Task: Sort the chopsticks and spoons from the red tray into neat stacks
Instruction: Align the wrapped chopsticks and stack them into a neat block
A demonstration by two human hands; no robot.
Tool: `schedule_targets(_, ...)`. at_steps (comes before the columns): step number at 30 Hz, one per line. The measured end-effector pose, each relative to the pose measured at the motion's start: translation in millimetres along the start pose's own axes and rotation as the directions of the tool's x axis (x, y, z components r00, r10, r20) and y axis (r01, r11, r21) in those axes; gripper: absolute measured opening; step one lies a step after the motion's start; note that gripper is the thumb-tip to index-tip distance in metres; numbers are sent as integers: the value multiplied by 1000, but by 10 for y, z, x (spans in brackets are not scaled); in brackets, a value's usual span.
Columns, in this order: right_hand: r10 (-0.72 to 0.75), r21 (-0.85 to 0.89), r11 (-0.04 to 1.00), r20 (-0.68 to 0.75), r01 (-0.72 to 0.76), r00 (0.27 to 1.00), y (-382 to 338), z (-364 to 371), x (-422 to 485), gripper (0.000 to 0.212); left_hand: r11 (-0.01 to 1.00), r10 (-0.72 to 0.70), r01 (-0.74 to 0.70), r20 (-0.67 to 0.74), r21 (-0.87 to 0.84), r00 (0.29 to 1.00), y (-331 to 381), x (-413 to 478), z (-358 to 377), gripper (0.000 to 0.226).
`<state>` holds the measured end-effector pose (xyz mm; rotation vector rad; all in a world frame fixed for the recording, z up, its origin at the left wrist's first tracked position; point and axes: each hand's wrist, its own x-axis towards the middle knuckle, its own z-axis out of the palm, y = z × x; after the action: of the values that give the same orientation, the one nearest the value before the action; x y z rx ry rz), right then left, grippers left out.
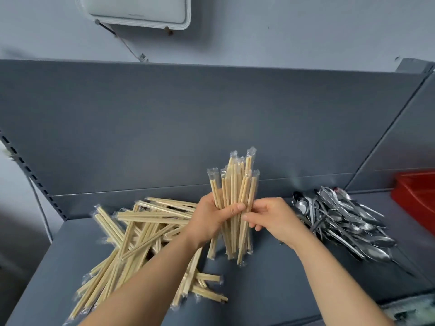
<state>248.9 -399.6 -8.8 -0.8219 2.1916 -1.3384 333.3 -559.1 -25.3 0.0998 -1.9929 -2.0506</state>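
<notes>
- Chopsticks bundle [231,184]: we hold it upright on the shelf [270,290], left hand [209,222] wrapped round it, right hand [270,220] pinching its side.
- Loose chopsticks [141,231] heaped at left; spoons [341,220] piled beside red tray [414,191], whose contents we cannot see.

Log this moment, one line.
left hand: grips upright chopstick bundle; right hand: pinches it; loose chopsticks: left; spoons: right; tray: far right

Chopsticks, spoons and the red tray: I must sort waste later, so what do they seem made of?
The chopsticks: pale, matte wood or bamboo, each pair in a clear glossy plastic sleeve, crinkled at the ends. The spoons: shiny metal, likely stainless steel, with mirror-like glints. The red tray: probably plastic, smooth, evenly coloured.
</notes>
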Motion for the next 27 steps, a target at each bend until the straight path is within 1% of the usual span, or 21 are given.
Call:
schedule_targets(4, 5, 28, 1000, 36, -6, 999, 171, -30, -25, 11, 998, 6, -8, -42, -57, 999, -100, 11, 130, 26)
schedule_targets(7, -36, -22, 999, 53, 37, 998, 183, -59, 6, 10, 998, 30, -35, -82, -51, 996, -78, 36, 148, 29)
schedule_targets(10, -86, -59, 994, 29, 87, 996, 165, -100, 60, 4, 997, 53, -59, -94, -57, 994, 22, 77, 119, 33)
schedule_targets(12, -95, -82, 992, 23, 97, 995, 179, -113, 100, 3, 998, 47, -50, -84, -25, 995, 59, 110, 84, 29)
schedule_targets(14, -70, -90, 993, 41, 74, 997, 231, -95, 113, 3, 1000, 5, -3, -63, 21, 998, 28, 109, 50, 23)
schedule_targets(17, -52, -126, 990, 61, 59, 997, 339, -53, 97, 15, 996, -53, 56, -41, 72, 998, -37, 75, 30, 25)
schedule_targets(18, -62, -147, 987, 56, 70, 996, 365, -51, 106, 15, 996, -57, 59, -38, 69, 998, -27, 74, 38, 25)
schedule_targets(20, -114, -202, 972, 47, 121, 992, 379, -64, 149, 15, 999, -40, 40, -18, 34, 999, 39, 96, 67, 27)
schedule_targets(23, -208, -281, 936, 43, 211, 977, 345, -76, 223, 24, 1000, 11, -10, -14, 23, 1000, 179, 154, 107, 32)
schedule_targets(25, -213, -292, 930, 62, 222, 975, 380, -54, 249, 25, 999, 36, -35, -50, 22, 998, 199, 179, 123, 28)
schedule_targets(27, -193, -266, 941, 89, 210, 977, 439, -11, 239, 21, 1000, 20, -20, -87, 11, 996, 188, 189, 132, 22)
